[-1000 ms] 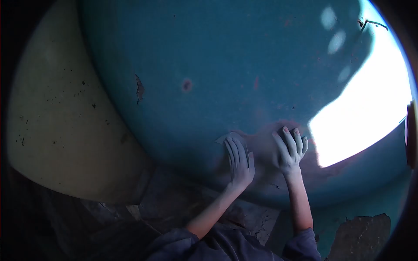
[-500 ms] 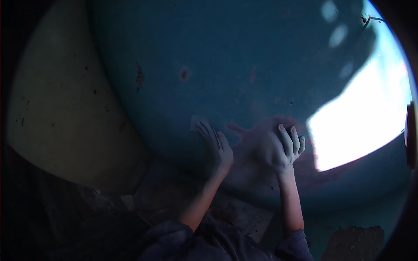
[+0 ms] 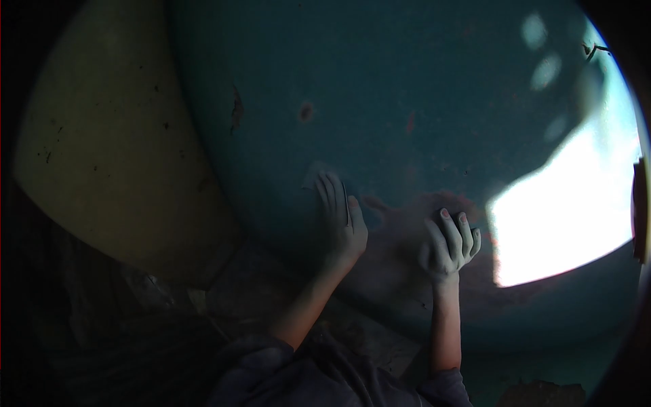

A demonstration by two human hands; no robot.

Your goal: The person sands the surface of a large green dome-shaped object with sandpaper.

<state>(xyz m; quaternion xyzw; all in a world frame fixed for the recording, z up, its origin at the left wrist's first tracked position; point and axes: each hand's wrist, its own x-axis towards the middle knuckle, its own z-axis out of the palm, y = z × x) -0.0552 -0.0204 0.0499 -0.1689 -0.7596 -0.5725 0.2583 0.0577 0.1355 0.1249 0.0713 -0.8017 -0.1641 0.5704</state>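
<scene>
A large curved panel point(image 3: 380, 61) of blue-green paint fills the middle of the head view. My left hand point(image 3: 344, 214), coated in pale dust, presses a thin sheet of sandpaper point(image 3: 312, 175) flat to the panel. The sheet's corner sticks out past the fingertips and its edge shows by the thumb; the rest is hidden under the fingers. Farther right, my right hand point(image 3: 451, 245), dusty too, is over the lower part of a worn pinkish-grey patch point(image 3: 393, 237). Its fingers are curved and apart, and nothing shows in them.
Bright sunlight point(image 3: 563, 224) falls across the panel's right side. A yellowish panel point(image 3: 122, 156) with dark specks adjoins on the left. Chipped spots point(image 3: 306, 110) and a peeled streak point(image 3: 236, 110) mark the paint above my hands. A dark, cluttered floor lies at the lower left.
The view has shifted, so the panel sits farther right and lower. My left hand has slid slightly up and left over the paint with the sandpaper. My right hand has moved down the patch.
</scene>
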